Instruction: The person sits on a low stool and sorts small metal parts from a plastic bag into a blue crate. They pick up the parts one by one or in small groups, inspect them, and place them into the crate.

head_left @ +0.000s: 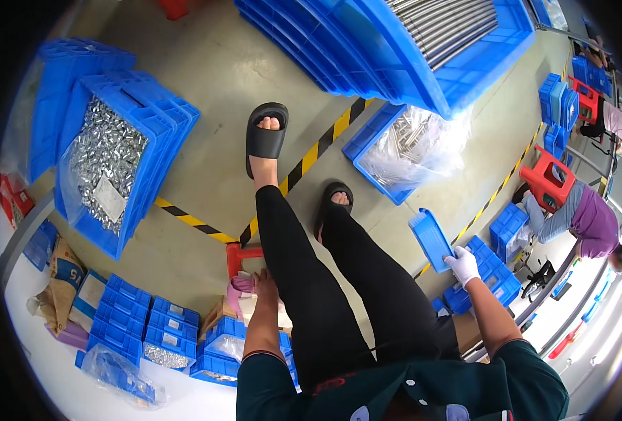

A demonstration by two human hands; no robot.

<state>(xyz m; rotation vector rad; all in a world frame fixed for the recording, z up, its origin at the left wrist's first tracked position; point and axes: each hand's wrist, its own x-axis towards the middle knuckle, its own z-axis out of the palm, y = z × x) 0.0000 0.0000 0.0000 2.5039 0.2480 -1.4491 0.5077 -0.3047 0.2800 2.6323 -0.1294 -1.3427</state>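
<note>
My right hand (464, 266), in a white glove, grips the near end of a shallow blue plastic bin (431, 238), held tilted out to my right. My bare left hand (266, 286) is low beside my left thigh, its fingers curled at a red plastic stool (235, 258). Pink cloth (239, 293) lies against the stool next to that hand. My leg and the cloth partly hide the stool and the fingertips.
Stacked blue crates hold metal rods (445, 28) ahead and small metal parts (107, 161) at left. A blue crate of bagged parts (405, 140) sits beyond my right foot. Yellow-black tape (318, 147) crosses the floor. A person in purple (595, 221) is at far right near red stools.
</note>
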